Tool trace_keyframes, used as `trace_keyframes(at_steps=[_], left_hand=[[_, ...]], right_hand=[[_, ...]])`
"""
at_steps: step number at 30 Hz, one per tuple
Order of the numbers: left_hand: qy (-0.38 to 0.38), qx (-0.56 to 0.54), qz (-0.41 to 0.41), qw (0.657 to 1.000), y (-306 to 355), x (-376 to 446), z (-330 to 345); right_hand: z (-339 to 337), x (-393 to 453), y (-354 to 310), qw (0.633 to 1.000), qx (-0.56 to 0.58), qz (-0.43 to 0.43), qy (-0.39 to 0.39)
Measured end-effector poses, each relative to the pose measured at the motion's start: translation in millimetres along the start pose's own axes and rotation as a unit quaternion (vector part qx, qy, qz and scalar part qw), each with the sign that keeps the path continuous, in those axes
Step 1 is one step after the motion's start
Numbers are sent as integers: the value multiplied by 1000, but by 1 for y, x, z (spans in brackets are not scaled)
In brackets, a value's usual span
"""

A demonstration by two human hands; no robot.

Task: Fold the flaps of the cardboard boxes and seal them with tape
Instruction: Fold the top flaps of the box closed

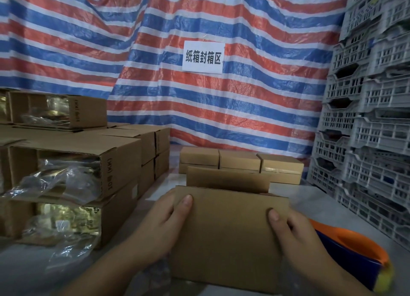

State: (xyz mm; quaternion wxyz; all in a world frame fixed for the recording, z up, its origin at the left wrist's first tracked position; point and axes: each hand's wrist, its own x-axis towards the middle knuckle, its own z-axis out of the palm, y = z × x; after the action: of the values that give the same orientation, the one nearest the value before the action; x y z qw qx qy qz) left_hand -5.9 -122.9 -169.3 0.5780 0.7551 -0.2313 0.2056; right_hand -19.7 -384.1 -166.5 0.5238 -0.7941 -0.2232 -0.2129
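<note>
Two hands grip one small cardboard box (228,235) held close to the viewer, over the pale table (321,204). L hand (159,224): thumb laid flat on the near panel's upper-left corner, remaining fingers wrapped behind the box's left side, out of sight. R hand (295,231): thumb on the panel's right edge, fingers likewise curled round the far side. Both hands thus clasp the box w/ thumbs in front, prob. to steady it and press the near flap flat. Far flap (228,179) stands upright behind the near panel, not yet folded; a narrow gap shows betw. the two, so the top is judged unsealed.

Just beside the R wrist lies an orange-and-blue tape dispenser (355,249), within easy reach, presumably parked there for the sealing step. It is not held.

Beyond the box, three closed boxes (239,160) sit in a row at the table's back edge, touching or nearly so; they look finished, though tape on them cannot be made out. At left, stacked larger cartons (119,162), some open-sided w/ clear plastic bags (60,180) of gold-coloured contents spilling out. At right, stacked grey plastic crates (372,118). Backdrop: striped red-white-blue tarp (111,40) bearing a white paper sign (203,57).
</note>
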Motion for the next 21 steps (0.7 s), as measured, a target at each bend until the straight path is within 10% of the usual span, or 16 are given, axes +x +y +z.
trace_keyframes(at_steps=[21], left_hand=[[42, -91, -55, 993, 4, 17, -2]], right_hand=[[0, 17, 14, 974, 157, 139, 85]])
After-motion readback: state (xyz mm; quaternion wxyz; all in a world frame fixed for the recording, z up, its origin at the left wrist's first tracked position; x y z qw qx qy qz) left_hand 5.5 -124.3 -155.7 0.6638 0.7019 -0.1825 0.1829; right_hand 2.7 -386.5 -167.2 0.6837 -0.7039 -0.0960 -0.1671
